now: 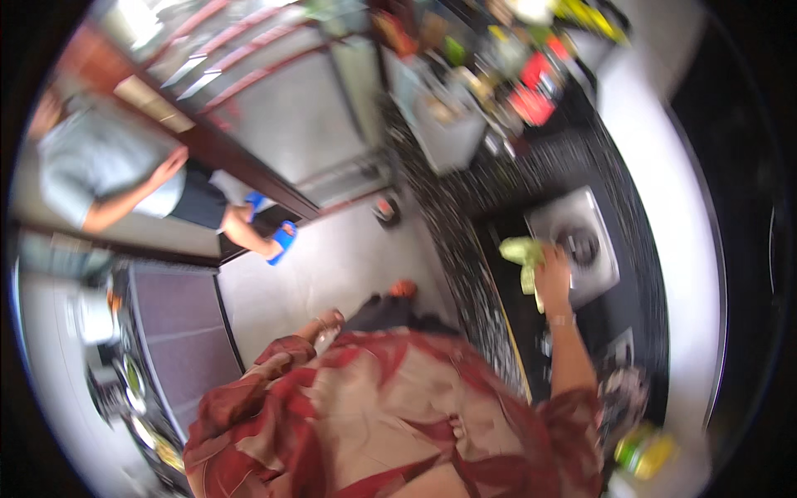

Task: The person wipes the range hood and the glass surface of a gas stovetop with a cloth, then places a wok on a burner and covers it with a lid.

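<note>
My right hand (pixel 553 280) is shut on a light green cloth (pixel 525 252), held over the near edge of a steel burner plate (pixel 607 252) on a black gas stove (pixel 510 224). Blur hides whether the cloth touches the stove. My left hand (pixel 331 319) hangs low at my left side, beside my red and beige patterned garment. A small pale patch shows by its fingers, and I cannot tell whether the hand holds it.
A person (pixel 118 168) in blue slippers is at the left by a doorway. A speckled black counter (pixel 448 218) bears a grey plastic bin (pixel 451 131) and blurred colourful items. A yellow-green container (pixel 644 451) stands at the lower right. A dark object (pixel 386 211) lies on the floor.
</note>
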`<state>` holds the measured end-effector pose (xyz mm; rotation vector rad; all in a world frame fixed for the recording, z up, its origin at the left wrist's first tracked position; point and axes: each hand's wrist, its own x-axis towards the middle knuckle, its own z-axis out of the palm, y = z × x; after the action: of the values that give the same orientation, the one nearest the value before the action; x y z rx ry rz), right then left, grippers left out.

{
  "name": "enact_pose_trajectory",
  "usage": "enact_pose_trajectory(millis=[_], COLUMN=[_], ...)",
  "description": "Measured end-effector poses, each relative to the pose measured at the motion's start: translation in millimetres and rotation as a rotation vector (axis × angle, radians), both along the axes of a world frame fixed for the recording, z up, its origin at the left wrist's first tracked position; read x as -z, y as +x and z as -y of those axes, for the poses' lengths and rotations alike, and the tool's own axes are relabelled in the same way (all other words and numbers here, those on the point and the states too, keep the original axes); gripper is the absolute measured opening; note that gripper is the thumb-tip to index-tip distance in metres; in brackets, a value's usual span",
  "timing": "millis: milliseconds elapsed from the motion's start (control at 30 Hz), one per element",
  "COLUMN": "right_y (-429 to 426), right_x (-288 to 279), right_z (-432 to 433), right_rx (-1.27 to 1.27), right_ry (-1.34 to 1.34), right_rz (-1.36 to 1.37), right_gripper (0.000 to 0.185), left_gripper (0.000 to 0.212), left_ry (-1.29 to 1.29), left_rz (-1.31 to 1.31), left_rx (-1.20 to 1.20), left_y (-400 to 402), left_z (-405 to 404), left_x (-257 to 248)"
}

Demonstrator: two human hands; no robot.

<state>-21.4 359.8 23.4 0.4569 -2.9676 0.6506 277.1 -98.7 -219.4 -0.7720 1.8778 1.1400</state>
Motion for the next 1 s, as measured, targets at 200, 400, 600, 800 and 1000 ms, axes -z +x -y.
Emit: enact_pose_trajectory(millis=[200,400,600,800,1000], right_y=[29.7,7.1,-66.8,-72.1,-3.6], right_x=[-25.4,-9.5,-13.6,0.4,-8.7], right_z=[-78.3,-149.2,-192.1,-172.2,-118.5], right_rx=[-0.112,-0.217,0.066,0.157,0.015], right_ry=[0.042,0.118,0.383,0.590,0.745], right_rz=[0.203,0.066,-0.014,-0.071,0.081], right_gripper=[0.024,0.016,0.010,0.007,0.018], left_gripper=[0.023,0.029,0.027,0.024,0.026], left_ry=[-0.176,-0.223,-0.274,-0.189,-0.159], left_rz=[-0.095,-0.029,-0.002,0.058,0.093], left_rx=[0.231,0.349,0.338,0.209,0.262], left_y=[5.7,19.3,36.9,16.3,-23.9], left_z=[20.9,28.8,39.9,38.3,23.8], left_x=[0.1,-6.7,-7.7,-31.0,-30.5])
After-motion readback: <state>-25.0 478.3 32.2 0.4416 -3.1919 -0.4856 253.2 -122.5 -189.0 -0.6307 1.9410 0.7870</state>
